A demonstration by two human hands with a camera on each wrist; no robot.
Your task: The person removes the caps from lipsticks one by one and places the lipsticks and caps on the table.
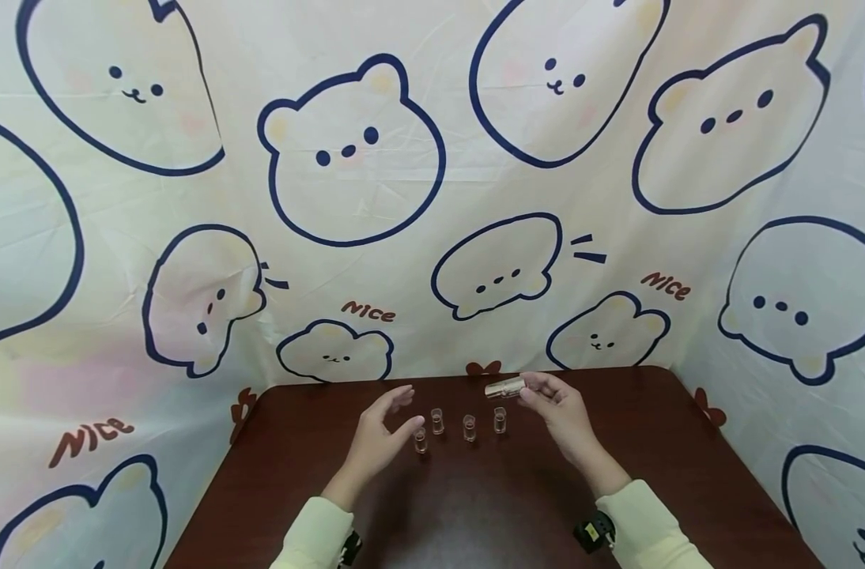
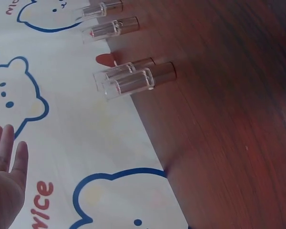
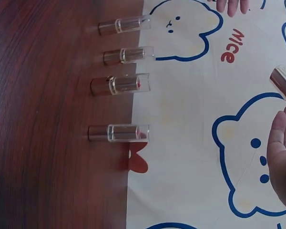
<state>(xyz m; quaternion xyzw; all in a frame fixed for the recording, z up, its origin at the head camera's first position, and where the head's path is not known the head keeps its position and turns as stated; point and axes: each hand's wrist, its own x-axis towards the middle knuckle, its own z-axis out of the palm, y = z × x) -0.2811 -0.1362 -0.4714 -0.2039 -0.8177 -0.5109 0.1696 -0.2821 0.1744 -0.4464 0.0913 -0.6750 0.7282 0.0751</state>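
Between thumb and fingers, my right hand [image 1: 557, 407] pinches a lipstick [image 1: 505, 388] with a shiny metallic case, tilted nearly level above the back of the table. Several lipsticks with clear caps stand upright below it: a leftmost one [image 1: 421, 441], one [image 1: 437, 421] a little behind it, a middle one [image 1: 470, 428] and a rightmost one [image 1: 500, 420]. My left hand [image 1: 375, 438] is raised beside the leftmost lipstick, fingers relaxed and holding nothing, its thumb tip close to that cap. Reddish tips show through some caps in the right wrist view.
The dark brown wooden table [image 1: 468, 506] reaches back to a pale cloth [image 1: 404, 276] printed with bear and rabbit faces, which also hangs at both sides. A black wrist device [image 1: 594, 531] sits at the right sleeve.
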